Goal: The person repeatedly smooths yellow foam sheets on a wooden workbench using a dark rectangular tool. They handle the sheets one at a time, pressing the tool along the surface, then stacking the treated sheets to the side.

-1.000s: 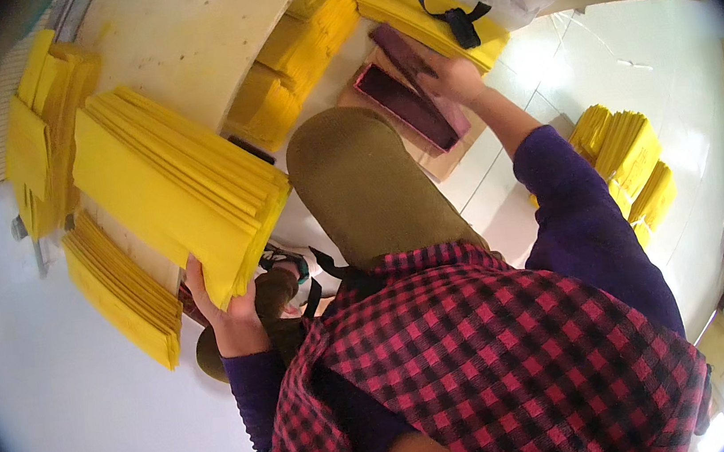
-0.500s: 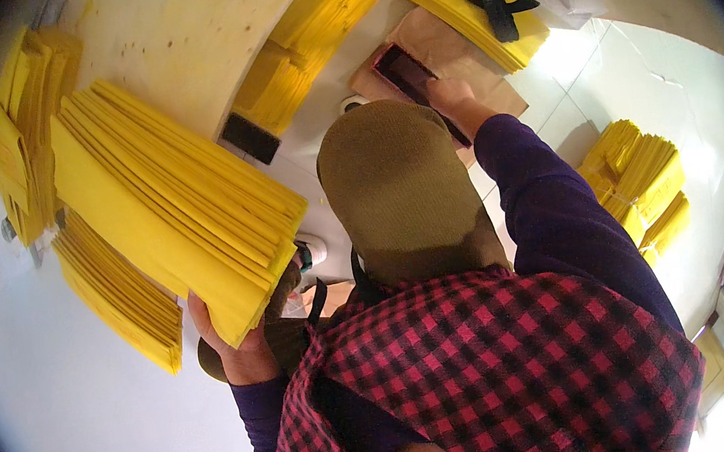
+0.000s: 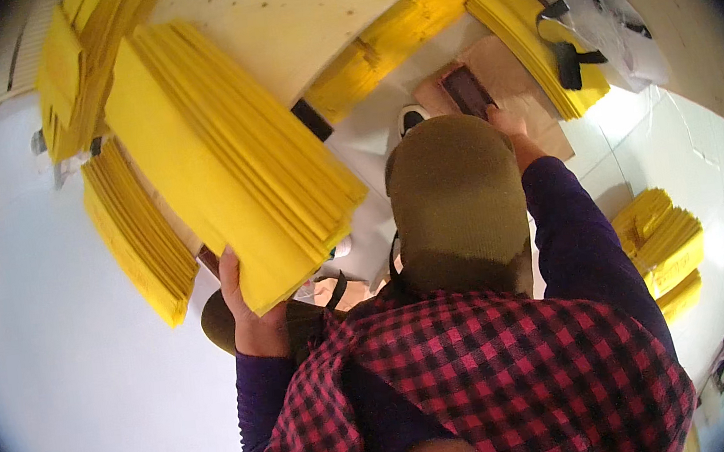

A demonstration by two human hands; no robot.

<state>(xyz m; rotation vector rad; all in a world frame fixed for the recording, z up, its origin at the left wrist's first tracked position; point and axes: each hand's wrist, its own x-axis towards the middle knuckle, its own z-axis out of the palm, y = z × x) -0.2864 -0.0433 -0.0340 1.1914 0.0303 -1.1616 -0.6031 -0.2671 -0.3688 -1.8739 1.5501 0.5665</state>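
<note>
My left hand (image 3: pixel 255 323) grips the near lower corner of a thick stack of flat yellow folded sheets (image 3: pixel 232 178). Its thumb lies along the stack's left side, and the other fingers are hidden beneath. The far end of that stack leans toward a pale, stained board. My right hand (image 3: pixel 509 126) reaches down to the floor, closed on the edge of a dark red, shallow rectangular tray (image 3: pixel 465 91). That tray lies on a brown paper sheet (image 3: pixel 525 87). Part of it is hidden behind my knee, which is in brown trousers.
More yellow stacks stand at the left (image 3: pixel 145 242) and far left (image 3: pixel 85 70), under the board (image 3: pixel 394 35), and at the far right (image 3: pixel 528 37) with a black strap (image 3: pixel 569 64). Another yellow bundle (image 3: pixel 663 245) sits on the tiled floor at right.
The whole view has shifted, so the stacks and tray appear further right. My left hand still holds the yellow stack, and my right hand stays at the tray.
</note>
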